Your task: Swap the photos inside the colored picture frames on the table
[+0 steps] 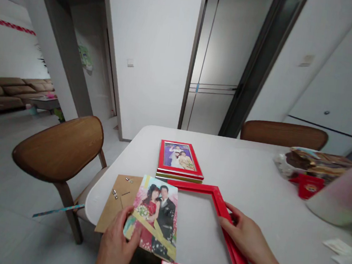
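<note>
My left hand [120,241] grips the lower left edge of a photo [162,215] of a couple, one in a red dress and one in a dark suit. The photo covers the left side of an empty red frame [218,204]. My right hand [241,232] is closed on that frame's right side, thumb on top. Under and left of the photo lies a brown backing board [111,203] with metal clips. Beyond the red frame, a stack of framed pictures [181,159] rests on the white table [236,164], the top one red-rimmed.
At the table's right are a wrapped package [321,163], a red packet [311,187], a pink and white container [342,193] and some white papers [344,255]. A wooden chair [61,148] stands at the left, another chair [284,133] behind the table.
</note>
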